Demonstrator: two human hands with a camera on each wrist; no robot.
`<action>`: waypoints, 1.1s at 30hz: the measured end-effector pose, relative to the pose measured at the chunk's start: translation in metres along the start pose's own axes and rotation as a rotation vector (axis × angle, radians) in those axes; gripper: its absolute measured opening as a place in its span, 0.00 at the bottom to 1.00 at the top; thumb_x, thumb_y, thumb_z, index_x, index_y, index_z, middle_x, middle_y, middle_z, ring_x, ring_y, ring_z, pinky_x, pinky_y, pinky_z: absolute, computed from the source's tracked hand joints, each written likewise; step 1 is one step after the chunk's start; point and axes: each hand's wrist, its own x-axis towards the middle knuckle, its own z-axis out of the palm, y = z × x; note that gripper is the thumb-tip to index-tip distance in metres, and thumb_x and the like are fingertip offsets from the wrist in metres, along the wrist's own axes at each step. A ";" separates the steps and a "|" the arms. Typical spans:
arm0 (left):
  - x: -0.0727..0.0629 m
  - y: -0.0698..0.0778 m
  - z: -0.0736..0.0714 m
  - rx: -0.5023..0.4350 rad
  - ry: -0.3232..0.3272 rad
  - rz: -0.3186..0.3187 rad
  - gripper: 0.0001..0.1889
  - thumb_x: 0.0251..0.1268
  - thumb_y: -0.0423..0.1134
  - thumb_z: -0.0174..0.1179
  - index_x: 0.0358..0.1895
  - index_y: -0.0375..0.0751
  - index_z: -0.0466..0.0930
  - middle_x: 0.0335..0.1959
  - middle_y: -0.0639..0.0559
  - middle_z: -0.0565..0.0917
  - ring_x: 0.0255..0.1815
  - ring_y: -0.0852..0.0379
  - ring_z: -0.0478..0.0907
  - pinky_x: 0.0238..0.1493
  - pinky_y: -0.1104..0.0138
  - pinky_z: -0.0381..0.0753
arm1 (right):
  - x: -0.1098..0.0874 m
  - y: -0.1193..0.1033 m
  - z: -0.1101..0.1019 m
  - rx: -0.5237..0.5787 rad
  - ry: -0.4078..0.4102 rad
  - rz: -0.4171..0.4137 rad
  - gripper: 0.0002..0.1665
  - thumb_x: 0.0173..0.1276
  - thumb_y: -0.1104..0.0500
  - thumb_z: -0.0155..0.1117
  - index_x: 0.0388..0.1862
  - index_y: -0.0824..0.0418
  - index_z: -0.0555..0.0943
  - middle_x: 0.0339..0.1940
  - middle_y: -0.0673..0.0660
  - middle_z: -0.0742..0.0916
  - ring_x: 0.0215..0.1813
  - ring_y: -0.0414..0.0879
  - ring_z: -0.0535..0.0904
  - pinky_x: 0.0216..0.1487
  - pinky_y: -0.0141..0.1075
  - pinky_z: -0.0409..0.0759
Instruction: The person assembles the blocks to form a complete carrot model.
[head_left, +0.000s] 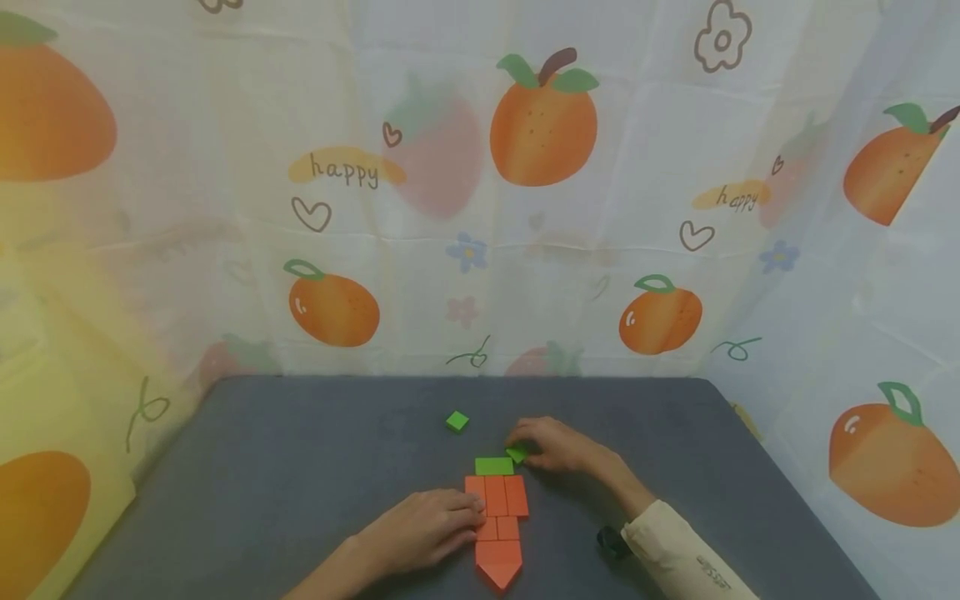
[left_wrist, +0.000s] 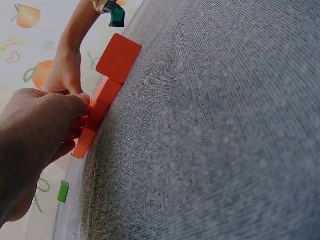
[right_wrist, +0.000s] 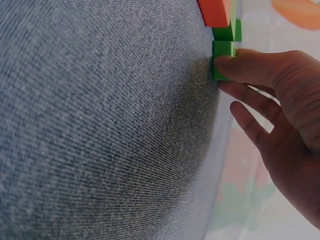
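Observation:
Several orange blocks (head_left: 498, 552) lie flat against each other on the grey cloth surface, with a pointed end toward me. A green rectangular block (head_left: 493, 467) lies at their far end. My right hand (head_left: 558, 446) pinches a small green block (right_wrist: 222, 52) between thumb and fingers, just beyond the right end of that rectangle. In the head view the fingers partly cover this small block. My left hand (head_left: 427, 529) rests at the left side of the orange blocks, its fingertips touching them; the left wrist view shows the thumb on an orange side face (left_wrist: 102, 100).
Another small green block (head_left: 457, 421) lies farther back, left of the right hand. The dark grey table (head_left: 300, 467) is bordered by a fruit-printed curtain (head_left: 555, 317). A black strap-like object (head_left: 613, 543) is at the right sleeve's cuff.

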 end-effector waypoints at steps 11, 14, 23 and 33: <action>0.000 -0.001 0.002 0.004 0.015 0.012 0.12 0.82 0.45 0.56 0.56 0.50 0.87 0.57 0.56 0.88 0.59 0.61 0.86 0.57 0.65 0.88 | -0.001 -0.003 -0.001 0.014 -0.015 0.020 0.20 0.68 0.66 0.73 0.59 0.59 0.86 0.56 0.55 0.88 0.60 0.50 0.85 0.63 0.48 0.84; 0.000 -0.001 0.002 0.001 0.018 0.016 0.12 0.82 0.45 0.56 0.56 0.49 0.87 0.57 0.56 0.88 0.59 0.60 0.86 0.57 0.65 0.88 | -0.003 -0.004 -0.001 0.012 -0.016 0.024 0.21 0.69 0.65 0.72 0.60 0.60 0.85 0.58 0.56 0.87 0.61 0.50 0.84 0.64 0.48 0.84; 0.000 0.002 0.001 0.010 0.020 0.012 0.11 0.82 0.44 0.57 0.55 0.49 0.87 0.56 0.57 0.88 0.59 0.61 0.86 0.57 0.66 0.88 | -0.022 -0.018 -0.009 -0.097 0.051 -0.098 0.24 0.66 0.66 0.70 0.61 0.57 0.84 0.63 0.57 0.85 0.65 0.53 0.82 0.64 0.54 0.82; 0.000 0.003 -0.004 0.014 -0.023 -0.014 0.13 0.82 0.46 0.56 0.57 0.50 0.87 0.58 0.57 0.88 0.60 0.60 0.86 0.57 0.65 0.88 | -0.035 -0.034 -0.010 -0.083 -0.181 -0.023 0.35 0.66 0.65 0.69 0.72 0.49 0.79 0.75 0.54 0.79 0.77 0.56 0.74 0.70 0.68 0.75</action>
